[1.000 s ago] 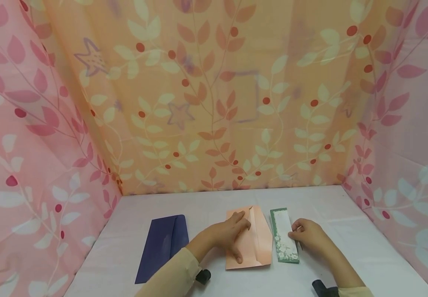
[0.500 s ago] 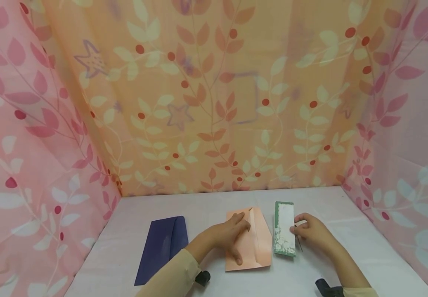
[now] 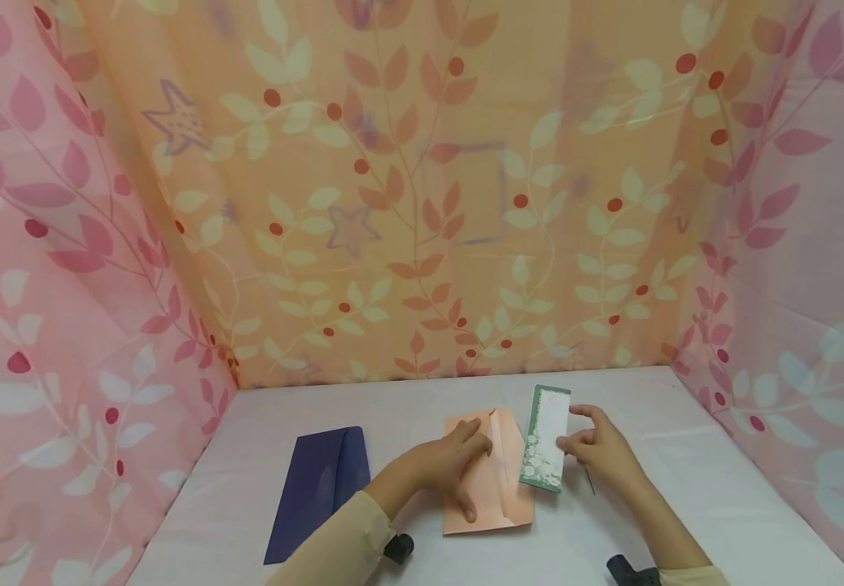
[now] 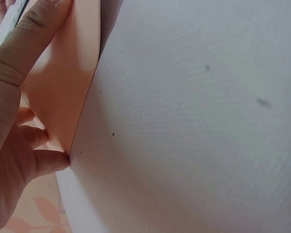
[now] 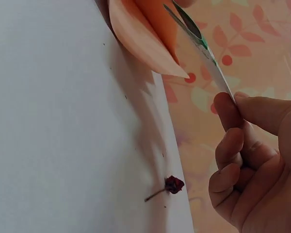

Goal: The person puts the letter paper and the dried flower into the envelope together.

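Clock read round the peach envelope (image 3: pixel 498 480) in the head view, twelve at the orange curtain (image 3: pixel 422 187). Left hand (image 3: pixel 447 464) lies on the envelope, fingers spread, pressing it; nothing closed in that grip. Right hand (image 3: pixel 605 452) pinches the green-bordered card (image 3: pixel 548 439) by its near-side long edge, thumb against fingers. Card sits at two o'clock, raised, its low corner over the envelope's edge; contact there can't be told. Right wrist view has the card folded, leaves gaping at the far end. Judged part-way: envelope flap (image 5: pixel 136 41) lifted, card in hand; card outside the envelope, flap not folded down. Dried flower (image 5: pixel 174 184) loose on the bench (image 3: pixel 714 480), stem toward four o'clock, near the right hand; a low sweep could catch it. Blue envelope (image 3: pixel 319 488) at nine, apart, a low corner under the left sleeve (image 3: pixel 344 533). Room: bare strip at twelve, wider stretch at three, up to the pink curtain (image 3: pixel 795 285).
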Tool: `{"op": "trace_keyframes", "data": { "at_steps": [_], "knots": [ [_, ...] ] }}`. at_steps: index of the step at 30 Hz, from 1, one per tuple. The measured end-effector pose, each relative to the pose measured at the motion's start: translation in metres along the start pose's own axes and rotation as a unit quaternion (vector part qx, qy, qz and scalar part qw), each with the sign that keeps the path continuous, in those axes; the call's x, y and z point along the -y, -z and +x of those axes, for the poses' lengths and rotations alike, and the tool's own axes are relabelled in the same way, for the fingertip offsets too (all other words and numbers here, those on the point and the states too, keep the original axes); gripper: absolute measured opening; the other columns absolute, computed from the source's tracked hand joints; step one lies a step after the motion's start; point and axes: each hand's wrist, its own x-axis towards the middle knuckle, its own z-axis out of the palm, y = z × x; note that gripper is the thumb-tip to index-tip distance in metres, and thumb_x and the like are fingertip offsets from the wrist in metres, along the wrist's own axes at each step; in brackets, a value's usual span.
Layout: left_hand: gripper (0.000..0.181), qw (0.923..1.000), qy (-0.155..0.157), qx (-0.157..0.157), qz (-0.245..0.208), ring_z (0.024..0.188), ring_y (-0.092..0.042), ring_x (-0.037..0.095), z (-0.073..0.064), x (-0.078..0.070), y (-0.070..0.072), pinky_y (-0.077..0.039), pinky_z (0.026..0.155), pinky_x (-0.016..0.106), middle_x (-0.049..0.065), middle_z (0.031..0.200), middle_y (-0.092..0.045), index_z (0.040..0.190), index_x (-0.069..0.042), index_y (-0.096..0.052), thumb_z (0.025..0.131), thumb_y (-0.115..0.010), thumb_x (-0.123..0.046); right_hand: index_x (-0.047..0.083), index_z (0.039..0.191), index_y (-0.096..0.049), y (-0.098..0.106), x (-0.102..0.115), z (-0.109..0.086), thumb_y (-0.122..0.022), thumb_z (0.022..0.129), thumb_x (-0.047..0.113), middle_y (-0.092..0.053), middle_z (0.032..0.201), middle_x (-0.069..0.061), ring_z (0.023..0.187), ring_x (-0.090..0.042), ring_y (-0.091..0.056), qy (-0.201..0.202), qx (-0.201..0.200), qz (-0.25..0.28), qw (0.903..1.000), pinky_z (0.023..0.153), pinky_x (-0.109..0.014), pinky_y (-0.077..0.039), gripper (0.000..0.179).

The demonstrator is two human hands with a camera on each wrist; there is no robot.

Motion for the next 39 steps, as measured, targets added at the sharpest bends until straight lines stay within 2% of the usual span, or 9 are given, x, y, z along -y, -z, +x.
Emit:
{"op": "trace_keyframes", "data": {
  "at_steps": [3, 9, 16, 24, 39],
  "knots": [
    [0.097, 1.0, 0.006, 0.005, -0.005, 0.158, -0.016, 0.031, 0.0, 0.0, 0.0, -0.047, 0.109, 0.047, 0.01, 0.17, -0.015, 0.133, -0.035, -0.039, 0.056, -0.089, -0.068, 0.006, 0.15, -0.033, -0.005, 0.001, -0.001, -0.08, 0.091, 0.029, -0.074, 0.084, -0.004, 0.081, -0.024, -0.065, 0.007, -0.008, 0.008, 0.9999, 0.068, -0.029, -0.053, 0.078],
    [0.097, 0.9999, 0.009, 0.011, -0.006, 0.158, -0.017, 0.028, -0.002, 0.0, -0.001, -0.047, 0.109, 0.046, 0.009, 0.17, -0.016, 0.133, -0.036, -0.04, 0.056, -0.089, -0.068, 0.008, 0.151, -0.034, -0.017, 0.004, -0.003, -0.079, 0.092, 0.025, -0.073, 0.081, -0.002, 0.073, -0.017, -0.059, 0.012, -0.007, 0.005, 0.9999, 0.062, -0.028, -0.047, 0.076],
    [0.097, 0.9999, 0.011, 0.007, -0.004, 0.158, -0.015, 0.034, -0.001, 0.001, -0.001, -0.045, 0.111, 0.052, 0.009, 0.171, -0.014, 0.134, -0.037, -0.039, 0.056, -0.088, -0.069, 0.007, 0.15, -0.035, -0.026, 0.005, -0.003, -0.078, 0.092, 0.021, -0.071, 0.078, -0.002, 0.072, -0.016, -0.059, 0.027, -0.003, 0.002, 0.9996, 0.063, -0.027, -0.047, 0.074],
    [0.096, 0.9997, 0.016, 0.007, -0.015, 0.158, -0.014, 0.037, -0.002, 0.0, -0.002, -0.041, 0.114, 0.054, 0.011, 0.171, -0.013, 0.132, -0.037, -0.04, 0.056, -0.089, -0.068, 0.009, 0.15, -0.037, -0.035, 0.009, -0.009, -0.079, 0.091, 0.019, -0.07, 0.076, -0.001, 0.071, -0.016, -0.057, 0.013, 0.004, -0.004, 0.9999, 0.062, -0.028, -0.045, 0.074],
    [0.096, 0.9999, 0.011, 0.003, -0.011, 0.158, -0.014, 0.032, 0.0, 0.002, -0.002, -0.044, 0.112, 0.052, 0.009, 0.172, -0.012, 0.134, -0.038, -0.039, 0.057, -0.087, -0.07, 0.011, 0.148, -0.042, -0.046, 0.01, -0.009, -0.08, 0.089, 0.02, -0.067, 0.073, 0.002, 0.066, -0.015, -0.055, 0.012, 0.012, -0.036, 0.9992, 0.058, -0.028, -0.042, 0.07]
  ]
}}
